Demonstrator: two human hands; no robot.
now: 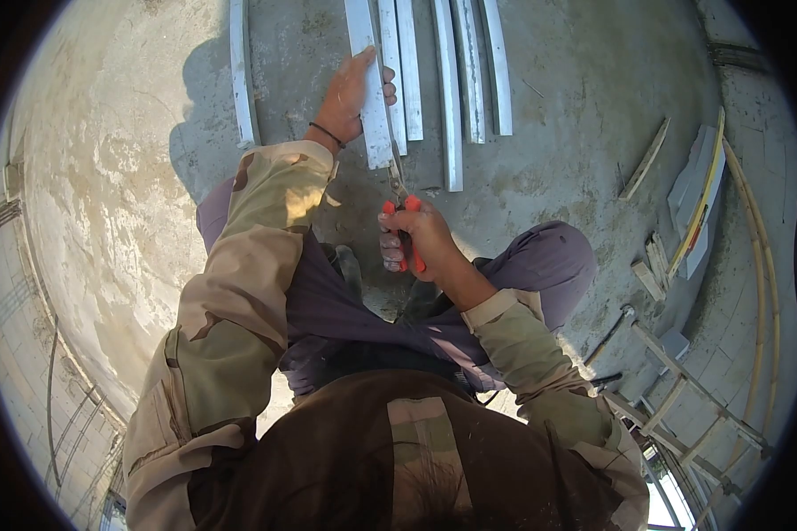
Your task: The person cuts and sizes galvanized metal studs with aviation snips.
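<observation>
My left hand [345, 99] is wrapped round a long silvery metal channel [376, 137], its fingers curling over the right edge. The channel's near end points toward me, between my knees. In my right hand [429, 237] are red-handled snips [413, 204], fingers closed round both grips. Their jaws meet the channel's near right corner, and how far they bite into the metal I cannot tell. Just right of the held piece lie more metal channels [452, 133], roughly parallel on the concrete floor.
Another channel [242, 80] lies apart on the left. On the right are a wooden strip [646, 157], short wood scraps [651, 270], a grey sheet [689, 190] with a yellow strip [707, 199] across it, and a wooden ladder-like frame [682, 380]. Block walls border both sides.
</observation>
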